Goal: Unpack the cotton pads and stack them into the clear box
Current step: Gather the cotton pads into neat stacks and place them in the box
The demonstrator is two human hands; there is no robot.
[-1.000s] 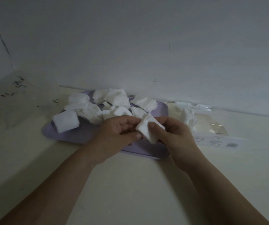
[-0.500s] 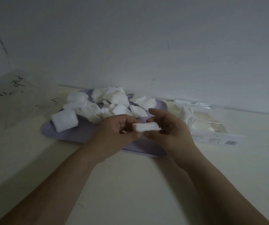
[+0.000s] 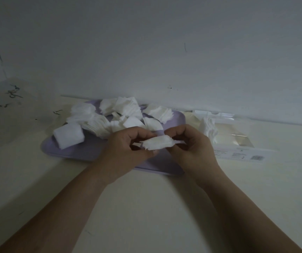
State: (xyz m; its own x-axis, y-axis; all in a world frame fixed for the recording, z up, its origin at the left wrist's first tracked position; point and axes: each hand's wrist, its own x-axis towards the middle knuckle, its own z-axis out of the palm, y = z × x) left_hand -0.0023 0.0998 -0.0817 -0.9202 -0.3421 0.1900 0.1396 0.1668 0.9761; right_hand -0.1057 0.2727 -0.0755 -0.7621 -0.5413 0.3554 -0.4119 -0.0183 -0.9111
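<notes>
A small stack of white cotton pads (image 3: 158, 143) lies flat between my two hands, just above the near edge of the lilac tray (image 3: 91, 152). My left hand (image 3: 128, 147) pinches its left end and my right hand (image 3: 190, 145) pinches its right end. Behind them, loose cotton pads (image 3: 126, 110) are heaped in several piles on the tray, with one neat block of pads (image 3: 69, 135) at its left. To the right lies the clear box (image 3: 237, 141), holding a few pads (image 3: 209, 127) at its left end.
A crumpled clear plastic wrapper (image 3: 9, 99) with dark print lies at the far left against the wall. The cream table meets the pale wall (image 3: 164, 52) right behind the tray and box.
The stack was held upright one second ago, then turned flat. It now stays flat with both hands gripping its ends, and the right hand's fingers have curled in over it.
</notes>
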